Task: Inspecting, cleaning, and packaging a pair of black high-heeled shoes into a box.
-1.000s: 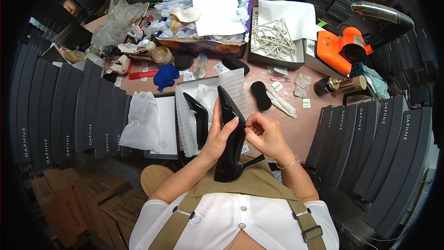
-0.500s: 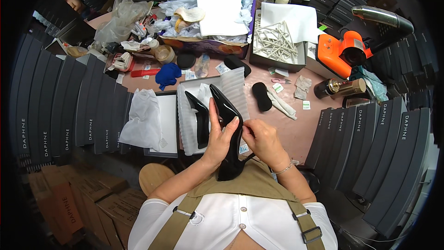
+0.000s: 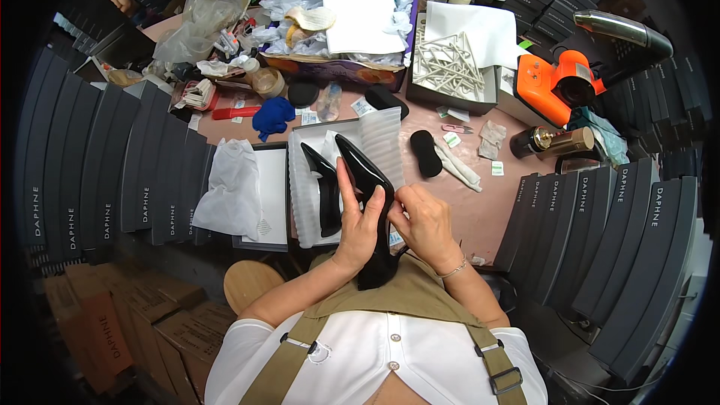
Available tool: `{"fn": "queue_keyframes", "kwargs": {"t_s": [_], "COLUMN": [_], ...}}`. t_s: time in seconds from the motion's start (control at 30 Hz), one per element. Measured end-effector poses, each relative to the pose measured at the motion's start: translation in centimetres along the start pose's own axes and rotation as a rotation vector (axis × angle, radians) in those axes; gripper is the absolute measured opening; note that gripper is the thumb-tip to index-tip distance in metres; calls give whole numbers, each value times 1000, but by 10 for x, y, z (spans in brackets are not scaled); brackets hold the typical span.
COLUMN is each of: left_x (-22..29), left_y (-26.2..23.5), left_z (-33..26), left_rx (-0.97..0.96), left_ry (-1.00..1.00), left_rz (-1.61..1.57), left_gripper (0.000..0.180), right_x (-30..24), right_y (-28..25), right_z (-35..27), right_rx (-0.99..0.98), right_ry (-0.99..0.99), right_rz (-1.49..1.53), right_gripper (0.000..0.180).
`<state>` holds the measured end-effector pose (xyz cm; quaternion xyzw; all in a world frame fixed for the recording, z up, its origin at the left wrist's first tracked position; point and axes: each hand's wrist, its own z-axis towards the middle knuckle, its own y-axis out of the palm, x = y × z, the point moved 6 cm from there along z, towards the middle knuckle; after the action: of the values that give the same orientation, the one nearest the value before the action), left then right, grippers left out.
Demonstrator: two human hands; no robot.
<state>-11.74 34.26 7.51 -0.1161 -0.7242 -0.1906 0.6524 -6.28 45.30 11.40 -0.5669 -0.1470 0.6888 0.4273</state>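
Note:
A glossy black pointed high-heeled shoe (image 3: 361, 166) is held upright in front of my body, toe away from me. My left hand (image 3: 357, 234) grips it from the left, thumb across it and index finger stretched along its side. From the right, the curled fingers of my right hand (image 3: 424, 223) pinch at the shoe's side edge; their tips are partly hidden. The matching shoe (image 3: 329, 195) lies just left in an open shoe box lined with translucent ribbed wrap (image 3: 301, 210). White tissue paper (image 3: 231, 187) rests on the lid further left.
Dark shoe boxes (image 3: 112, 172) line the left side, more boxes (image 3: 630, 255) the right. At the back stand a tray of white sticks (image 3: 450, 67), a carton of crumpled paper (image 3: 337, 67) and an orange device (image 3: 544, 90). A black pad (image 3: 426, 154) and spray can (image 3: 530, 142) lie right.
The held shoe and both hands have shifted very slightly left in the picture. Both hands keep nearly the same hold, and the surrounding objects stay in place.

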Motion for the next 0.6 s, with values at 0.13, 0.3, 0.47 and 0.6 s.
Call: {"fn": "queue_keyframes", "kwargs": {"t_s": [0.13,0.3,0.47,0.6], "left_x": [-4,-7,-46,-53], "left_y": [-1,-4,-8,-6], "left_z": [4,9,13,4], "left_rx": [-25,-32,-67,-152], "left_ry": [-41,-264,-358,-440], "left_rz": [-59,-319,-656,-776], "left_gripper": [78,66,48,52], "right_x": [7,46,53,52], "right_y": [0,-14,4,12], "right_z": [4,8,-9,-13], "right_rx": [34,88,-124,-202], "right_ry": [-31,198,313,427], "right_rz": [25,229,646,862], "right_gripper": [9,4,2,8]}}
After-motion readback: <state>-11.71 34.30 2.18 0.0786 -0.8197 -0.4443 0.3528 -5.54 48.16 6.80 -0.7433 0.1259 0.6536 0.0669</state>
